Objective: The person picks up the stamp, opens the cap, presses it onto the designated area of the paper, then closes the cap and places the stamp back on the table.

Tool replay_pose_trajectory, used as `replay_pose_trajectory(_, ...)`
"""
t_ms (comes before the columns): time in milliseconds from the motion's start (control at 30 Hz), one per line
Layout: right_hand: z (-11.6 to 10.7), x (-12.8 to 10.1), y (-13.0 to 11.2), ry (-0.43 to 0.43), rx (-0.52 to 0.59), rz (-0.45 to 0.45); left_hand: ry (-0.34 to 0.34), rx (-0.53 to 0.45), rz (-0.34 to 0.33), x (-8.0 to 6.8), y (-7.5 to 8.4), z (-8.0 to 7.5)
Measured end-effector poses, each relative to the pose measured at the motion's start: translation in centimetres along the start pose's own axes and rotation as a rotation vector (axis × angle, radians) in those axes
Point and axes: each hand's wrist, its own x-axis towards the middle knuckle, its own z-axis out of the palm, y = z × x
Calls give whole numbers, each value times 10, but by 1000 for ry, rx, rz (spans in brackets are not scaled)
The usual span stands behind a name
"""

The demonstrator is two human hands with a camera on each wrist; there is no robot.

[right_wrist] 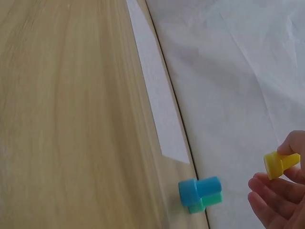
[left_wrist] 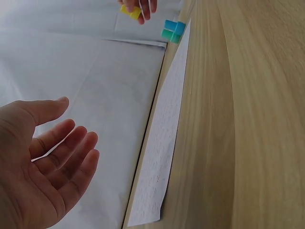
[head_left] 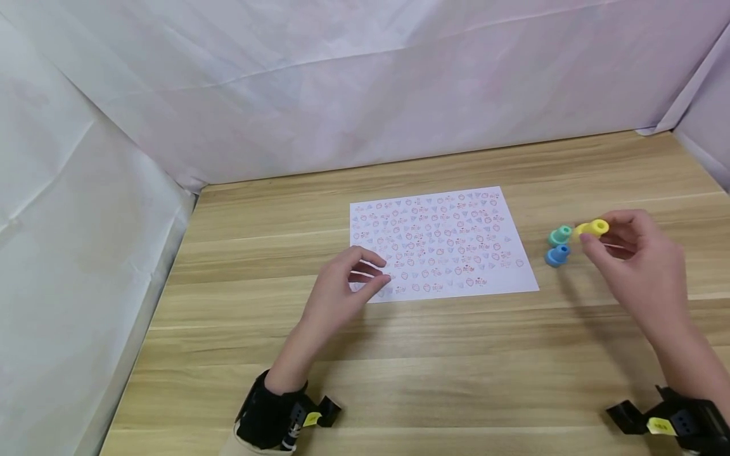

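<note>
Yellow stamp [head_left: 594,228]: small plastic piece w/ a wider disc end and a narrower stem, pinched in the fingertips of the right hand [head_left: 639,266], held clear of the tabletop [head_left: 399,373] to the right of the printed sheet [head_left: 439,244]. Judged light, rigid, smooth, so somewhat slippery; not fragile. Best hold appears to be across the narrow stem, thumb opposite index, leaving the disc end free. The right wrist view shows thumb and fingers on the stem end.

Left hand [head_left: 342,288]: fingers relaxed and loosely spread, holding nothing, hovering at the near-left corner of the sheet; contact w/ the paper cannot be confirmed.

Green stamp [head_left: 560,235] and blue stamp [head_left: 557,254]: same form, lying on the tabletop just beside the sheet's right edge, touching or nearly touching each other. The sheet is thin paper, flat, and would slide or lift easily.

Hidden or unclear:
- Working face of the yellow piece points away; whether it carries a pattern cannot be told, so "stamp" is approx.
- Wrist views show the sheet edge-on only; print unreadable there.
- Right forearm is cut off at the frame edge.
- White cloth backdrop [head_left: 365,82] closes off the surroundings.
</note>
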Motion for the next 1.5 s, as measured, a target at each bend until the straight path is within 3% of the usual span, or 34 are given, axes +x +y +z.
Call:
replay_pose_trajectory(367, -6, 6, 25, -69, -137, 31, 19, -11, -35, -5, -9, -5)
replay_pose_trajectory(733, -4, 10, 39, -259, -329, 72, 26, -23, -38, -4, -13, -5)
replay_pose_trajectory(1033, -1, 12, 42, -356, -355, 85, 28, -22, -48, -5, -13, -5)
replay_pose_trajectory(1233, 1, 12, 42, -359, -361, 62, 28, -16, -43, -5, -14, -6)
replay_pose_trajectory(1500, -2, 12, 38, -369, -389, 103, 25, -12, -49, -4, -13, -6)
